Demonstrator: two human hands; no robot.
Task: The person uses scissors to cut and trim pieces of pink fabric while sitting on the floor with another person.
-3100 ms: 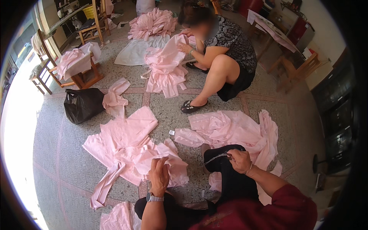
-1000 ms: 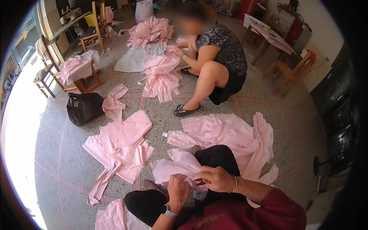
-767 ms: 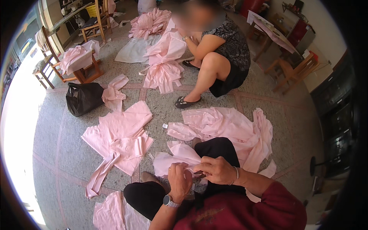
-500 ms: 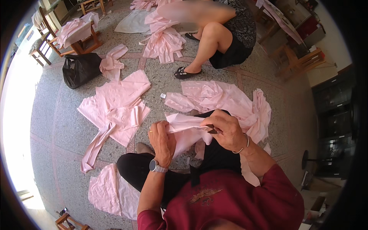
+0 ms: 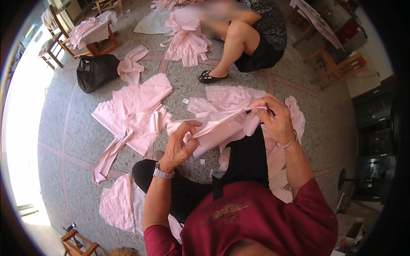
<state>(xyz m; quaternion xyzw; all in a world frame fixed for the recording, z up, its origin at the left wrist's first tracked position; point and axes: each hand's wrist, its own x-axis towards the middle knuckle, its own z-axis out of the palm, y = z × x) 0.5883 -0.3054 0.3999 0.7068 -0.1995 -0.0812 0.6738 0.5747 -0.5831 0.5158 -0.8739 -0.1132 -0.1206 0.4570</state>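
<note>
A pale pink cloth piece point(image 5: 218, 133) is stretched between my hands above my knees. My left hand point(image 5: 181, 143), with a watch on its wrist, has its fingers curled on the cloth's left end. My right hand point(image 5: 275, 117), higher up and to the right, pinches the cloth's far edge along with a small dark tool point(image 5: 269, 111), apparently snips, mostly hidden by the fingers. Loose pink pieces point(image 5: 139, 98) lie on the floor to my left, and a larger pink heap point(image 5: 232, 94) lies just beyond the held cloth.
A co-worker point(image 5: 239, 42) squats ahead beside another pink heap point(image 5: 183, 47). A black bag point(image 5: 94, 74) stands at left, near a wooden chair point(image 5: 64, 42) and a cloth-covered seat point(image 5: 92, 30). Another wooden chair point(image 5: 335, 68) and a table point(image 5: 320, 23) stand at right.
Both hands have risen from my lap with the pink cloth and drawn apart, stretching it, the right moving farther up and right. The camera view has tilted down.
</note>
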